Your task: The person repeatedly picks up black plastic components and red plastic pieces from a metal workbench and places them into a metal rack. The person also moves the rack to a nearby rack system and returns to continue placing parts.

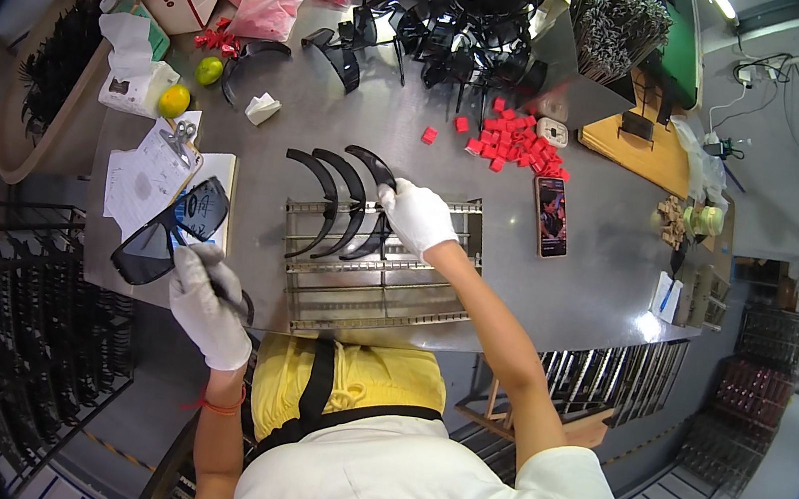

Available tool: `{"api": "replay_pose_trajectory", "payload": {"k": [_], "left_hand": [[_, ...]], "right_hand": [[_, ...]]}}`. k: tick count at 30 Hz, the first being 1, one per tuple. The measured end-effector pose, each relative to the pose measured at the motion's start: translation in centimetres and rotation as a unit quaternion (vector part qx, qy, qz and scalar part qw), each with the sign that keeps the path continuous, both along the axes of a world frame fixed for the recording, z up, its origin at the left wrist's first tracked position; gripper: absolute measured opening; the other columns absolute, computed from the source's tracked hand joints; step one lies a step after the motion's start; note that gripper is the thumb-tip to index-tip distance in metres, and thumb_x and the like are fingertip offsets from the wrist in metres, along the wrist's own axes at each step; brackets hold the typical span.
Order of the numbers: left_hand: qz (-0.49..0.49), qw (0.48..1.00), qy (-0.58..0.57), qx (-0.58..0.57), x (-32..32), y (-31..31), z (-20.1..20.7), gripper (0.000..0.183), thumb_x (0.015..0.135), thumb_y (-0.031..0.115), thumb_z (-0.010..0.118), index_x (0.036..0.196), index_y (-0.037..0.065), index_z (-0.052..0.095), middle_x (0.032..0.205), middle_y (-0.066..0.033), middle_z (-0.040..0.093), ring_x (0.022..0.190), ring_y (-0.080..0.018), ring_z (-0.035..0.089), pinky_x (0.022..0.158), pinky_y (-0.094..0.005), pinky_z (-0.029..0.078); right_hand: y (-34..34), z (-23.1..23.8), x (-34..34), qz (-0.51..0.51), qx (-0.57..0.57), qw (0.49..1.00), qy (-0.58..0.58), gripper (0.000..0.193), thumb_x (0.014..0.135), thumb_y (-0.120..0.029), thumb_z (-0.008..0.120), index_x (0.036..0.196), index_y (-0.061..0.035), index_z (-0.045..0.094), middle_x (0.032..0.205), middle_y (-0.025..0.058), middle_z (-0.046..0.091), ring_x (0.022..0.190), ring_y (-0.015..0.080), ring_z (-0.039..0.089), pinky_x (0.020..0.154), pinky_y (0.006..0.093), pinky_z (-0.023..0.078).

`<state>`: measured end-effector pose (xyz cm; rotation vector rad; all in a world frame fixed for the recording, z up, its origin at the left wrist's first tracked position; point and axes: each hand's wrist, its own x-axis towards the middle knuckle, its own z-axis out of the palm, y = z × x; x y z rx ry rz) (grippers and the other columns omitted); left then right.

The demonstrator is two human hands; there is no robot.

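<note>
My left hand, in a white glove, is closed on a pair of black sunglasses with large dark lenses, held up over the left front table edge. A folded temple arm shows beside the fingers. My right hand, also gloved, pinches the rightmost of three curved black eyewear frames standing in a metal wire rack. Its thumb and fingertips are on the piece; the palm side is hidden. The other two curved frames stand just to the left in the same rack.
A clipboard with papers lies at left. Red small parts and a phone lie right of the rack. Behind are a heap of black frames, bagged red parts and a metal bin. Loaded racks stand below left.
</note>
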<state>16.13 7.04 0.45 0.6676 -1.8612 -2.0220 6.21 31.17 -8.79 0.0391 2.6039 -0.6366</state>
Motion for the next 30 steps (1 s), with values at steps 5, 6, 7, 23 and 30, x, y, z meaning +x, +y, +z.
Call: {"api": "replay_pose_trajectory", "payload": {"k": [5, 6, 7, 23, 30], "left_hand": [[-0.094, 0.929, -0.151, -0.325, -0.4, 3.1, 0.4, 0.013, 0.097, 0.017, 0.058, 0.102, 0.005, 0.063, 0.069, -0.0037, 0.054, 0.058, -0.0174, 0.047, 0.056, -0.032, 0.038], [-0.173, 0.83, -0.052, -0.528, -0.6, 4.1, 0.4, 0.012, 0.093, 0.015, 0.06, 0.102, 0.008, 0.064, 0.067, -0.0045, 0.051, 0.06, -0.0216, 0.05, 0.056, -0.035, 0.04], [-0.224, 0.685, 0.023, -0.693, -0.6, 4.9, 0.4, 0.014, 0.089, 0.013, 0.061, 0.101, 0.011, 0.065, 0.066, -0.0054, 0.049, 0.062, -0.0257, 0.054, 0.057, -0.0379, 0.042], [-0.297, 0.9, -0.056, 0.315, -0.6, -0.2, -3.2, 0.036, 0.099, 0.013, 0.044, 0.128, -0.006, 0.052, 0.09, -0.0105, 0.064, 0.085, -0.0155, 0.059, 0.08, -0.0253, 0.047], [-0.249, 0.918, 0.014, 0.309, -0.5, -0.8, -2.6, 0.031, 0.098, 0.01, 0.046, 0.124, -0.002, 0.057, 0.094, -0.0106, 0.066, 0.096, -0.0206, 0.061, 0.091, -0.0317, 0.047]], "right_hand": [[-0.3, 6.0, -0.7, 0.123, -0.035, 0.987, 0.098, 0.039, 0.101, -0.032, 0.043, 0.102, -0.0005, 0.065, 0.093, 0.0262, 0.069, 0.086, 0.0422, 0.066, 0.08, 0.0475, 0.052], [0.2, 7.8, -0.2, 0.14, -0.061, 0.978, 0.14, 0.034, 0.1, -0.027, 0.046, 0.104, -0.0002, 0.066, 0.095, 0.0266, 0.069, 0.088, 0.042, 0.066, 0.081, 0.047, 0.053], [1.0, 9.7, 0.7, 0.188, -0.169, 0.959, 0.128, 0.031, 0.098, -0.026, 0.05, 0.103, -0.0005, 0.067, 0.094, 0.0249, 0.069, 0.085, 0.0386, 0.067, 0.081, 0.0442, 0.053], [3.8, 0.8, -0.7, -0.011, 0.0, 0.998, 0.055, 0.032, 0.098, -0.038, 0.048, 0.101, -0.0086, 0.06, 0.084, 0.0217, 0.069, 0.083, 0.0427, 0.066, 0.076, 0.0524, 0.051], [3.2, -0.3, -0.6, 0.039, 0.05, 0.993, 0.101, 0.03, 0.099, -0.035, 0.048, 0.094, -0.0085, 0.06, 0.073, 0.02, 0.068, 0.072, 0.0412, 0.067, 0.068, 0.0525, 0.053]]}}
